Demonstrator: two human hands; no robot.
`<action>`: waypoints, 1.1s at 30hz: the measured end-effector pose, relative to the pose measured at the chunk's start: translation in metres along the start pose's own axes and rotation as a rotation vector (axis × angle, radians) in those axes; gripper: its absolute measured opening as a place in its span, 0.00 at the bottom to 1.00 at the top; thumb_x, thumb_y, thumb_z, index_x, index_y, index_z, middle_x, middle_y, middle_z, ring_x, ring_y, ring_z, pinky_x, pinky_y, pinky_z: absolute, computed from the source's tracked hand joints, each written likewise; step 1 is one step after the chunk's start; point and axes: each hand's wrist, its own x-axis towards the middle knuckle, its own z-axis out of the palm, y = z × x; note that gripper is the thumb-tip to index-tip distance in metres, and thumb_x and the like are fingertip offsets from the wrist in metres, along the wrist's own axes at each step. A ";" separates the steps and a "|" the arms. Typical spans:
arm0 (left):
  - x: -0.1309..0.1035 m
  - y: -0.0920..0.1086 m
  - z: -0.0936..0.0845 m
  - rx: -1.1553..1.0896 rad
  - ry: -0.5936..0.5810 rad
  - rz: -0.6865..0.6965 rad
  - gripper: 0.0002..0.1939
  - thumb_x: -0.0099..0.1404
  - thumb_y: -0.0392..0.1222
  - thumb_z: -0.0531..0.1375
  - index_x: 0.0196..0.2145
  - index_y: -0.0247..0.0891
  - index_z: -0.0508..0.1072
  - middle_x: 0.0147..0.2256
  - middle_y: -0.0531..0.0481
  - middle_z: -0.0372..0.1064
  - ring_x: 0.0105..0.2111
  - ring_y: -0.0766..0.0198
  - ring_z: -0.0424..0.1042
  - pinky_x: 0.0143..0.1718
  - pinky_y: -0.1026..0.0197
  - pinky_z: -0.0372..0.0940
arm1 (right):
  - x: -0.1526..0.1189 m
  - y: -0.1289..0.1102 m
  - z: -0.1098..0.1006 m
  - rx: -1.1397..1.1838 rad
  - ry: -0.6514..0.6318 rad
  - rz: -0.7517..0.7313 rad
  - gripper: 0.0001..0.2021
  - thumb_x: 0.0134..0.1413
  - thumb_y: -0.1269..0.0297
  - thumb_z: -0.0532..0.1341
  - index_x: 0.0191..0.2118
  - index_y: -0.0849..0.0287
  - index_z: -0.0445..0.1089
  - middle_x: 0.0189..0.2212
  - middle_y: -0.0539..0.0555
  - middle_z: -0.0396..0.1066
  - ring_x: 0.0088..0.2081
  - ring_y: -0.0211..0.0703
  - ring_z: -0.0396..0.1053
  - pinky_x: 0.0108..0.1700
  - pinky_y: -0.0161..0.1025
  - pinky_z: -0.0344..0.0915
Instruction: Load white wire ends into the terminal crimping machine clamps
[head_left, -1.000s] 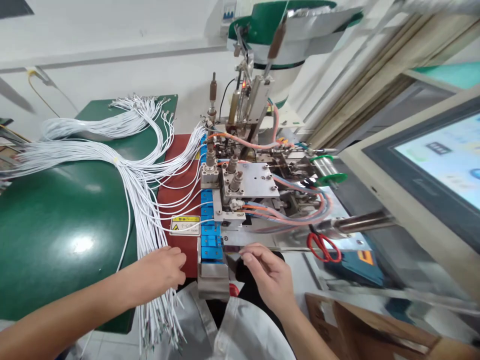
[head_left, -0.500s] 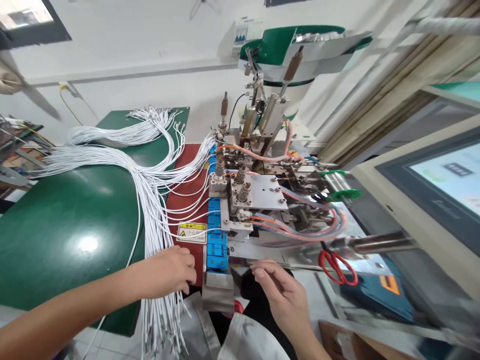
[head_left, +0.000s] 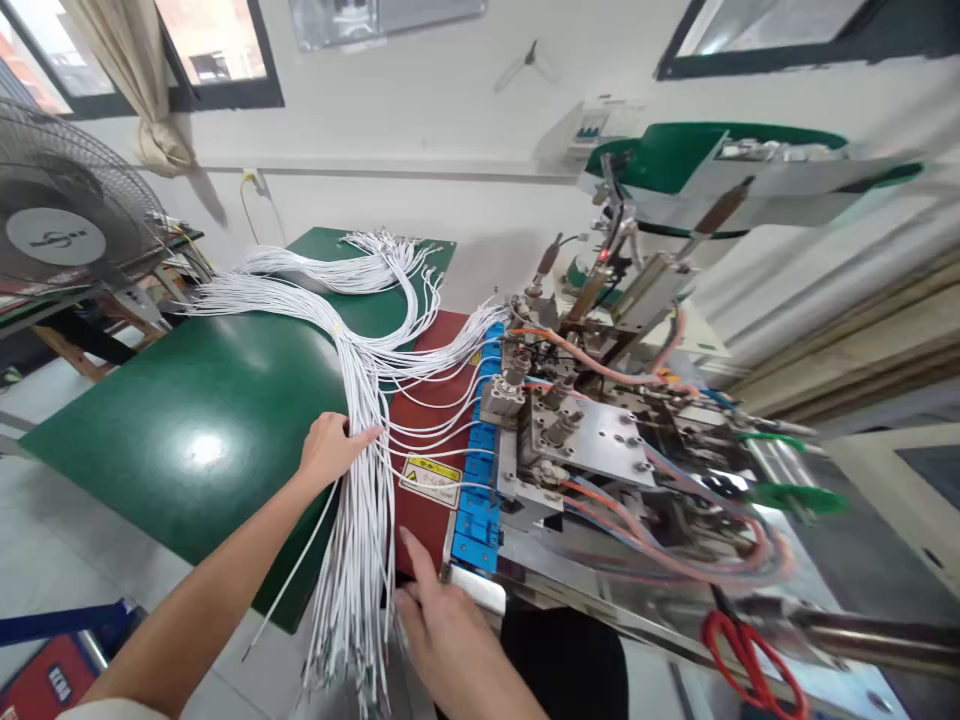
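The bundle of white cables [head_left: 364,520] is lying across the green tabletop [head_left: 202,400], running from nine o'clock toward the middle, then bending and dangling over the near edge at seven. A small yellowish band [head_left: 337,328] is circling it near the bend, presumably keeping the many strands together. Separate wires are branching toward three o'clock over the red board [head_left: 427,530] and meeting the row of blue blocks [head_left: 480,520] — apparently slots that are spacing the ends evenly for the benchtop wire-processing machine [head_left: 611,440] at four o'clock. One wire is crossing the warning label [head_left: 431,480].

At eight o'clock, the left hand [head_left: 334,450] is resting against the bundle below the bend, its forearm slanting up from seven. The thumb is pointing toward three across the upper strands while the fingers are bending at the bundle's left side; whether they are closing round any cables I cannot tell. Such a placement would suit steadying or parting the hanging strands.

The right hand [head_left: 450,635] is hovering at six o'clock, just beside the bundle's lower stretch — index finger reaching toward eleven, thumb standing apart from it, loosely spread, with nothing visible between them.
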 end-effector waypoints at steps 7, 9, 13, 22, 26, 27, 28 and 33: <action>-0.018 0.006 0.000 -0.437 -0.084 -0.102 0.25 0.45 0.46 0.66 0.41 0.34 0.67 0.41 0.42 0.70 0.43 0.51 0.68 0.44 0.56 0.61 | 0.022 -0.028 0.054 0.114 0.060 -0.136 0.28 0.57 0.67 0.48 0.63 0.65 0.42 0.20 0.50 0.65 0.22 0.40 0.64 0.26 0.32 0.57; -0.024 0.006 -0.002 -0.614 -0.133 -0.132 0.25 0.48 0.41 0.65 0.44 0.34 0.64 0.43 0.42 0.69 0.42 0.56 0.70 0.41 0.59 0.64 | 0.023 -0.027 0.055 0.206 0.068 -0.182 0.28 0.58 0.66 0.49 0.63 0.64 0.42 0.18 0.47 0.61 0.21 0.38 0.61 0.24 0.31 0.55; -0.027 0.002 -0.014 -0.910 -0.259 -0.221 0.23 0.50 0.36 0.62 0.44 0.32 0.63 0.40 0.41 0.71 0.34 0.58 0.73 0.34 0.57 0.69 | 0.020 -0.014 0.035 0.329 -0.011 -0.156 0.30 0.58 0.64 0.48 0.63 0.63 0.35 0.20 0.46 0.62 0.21 0.36 0.59 0.23 0.31 0.54; -0.012 -0.007 -0.039 -1.104 -0.531 -0.280 0.13 0.44 0.33 0.64 0.31 0.28 0.71 0.25 0.44 0.72 0.24 0.58 0.72 0.30 0.55 0.69 | 0.055 -0.009 -0.015 0.102 0.093 -0.053 0.22 0.55 0.62 0.52 0.55 0.59 0.58 0.29 0.52 0.72 0.28 0.40 0.69 0.33 0.36 0.65; -0.017 -0.006 -0.032 -1.023 -0.461 -0.242 0.16 0.45 0.34 0.64 0.35 0.30 0.71 0.27 0.47 0.73 0.27 0.58 0.73 0.31 0.56 0.68 | 0.073 -0.033 -0.005 -0.276 0.233 -0.136 0.15 0.54 0.61 0.53 0.46 0.56 0.66 0.39 0.56 0.68 0.39 0.44 0.68 0.40 0.38 0.63; -0.019 -0.006 -0.030 -0.992 -0.429 -0.230 0.18 0.45 0.34 0.64 0.37 0.30 0.70 0.29 0.47 0.73 0.29 0.57 0.73 0.31 0.57 0.68 | 0.075 -0.038 -0.001 -0.359 0.230 -0.139 0.14 0.54 0.61 0.54 0.45 0.54 0.67 0.40 0.56 0.66 0.38 0.44 0.67 0.39 0.38 0.63; -0.020 -0.007 -0.027 -0.957 -0.395 -0.219 0.19 0.45 0.34 0.64 0.38 0.31 0.70 0.30 0.47 0.73 0.30 0.57 0.73 0.32 0.58 0.68 | 0.076 -0.042 0.002 -0.441 0.212 -0.130 0.13 0.53 0.61 0.54 0.45 0.53 0.67 0.39 0.55 0.65 0.37 0.44 0.68 0.36 0.37 0.63; -0.021 -0.014 -0.021 -0.736 -0.232 -0.159 0.25 0.42 0.28 0.63 0.42 0.33 0.68 0.36 0.47 0.72 0.37 0.56 0.71 0.37 0.58 0.65 | 0.076 -0.050 0.006 -0.704 0.130 -0.063 0.11 0.52 0.67 0.54 0.43 0.51 0.65 0.38 0.54 0.61 0.29 0.40 0.69 0.26 0.34 0.60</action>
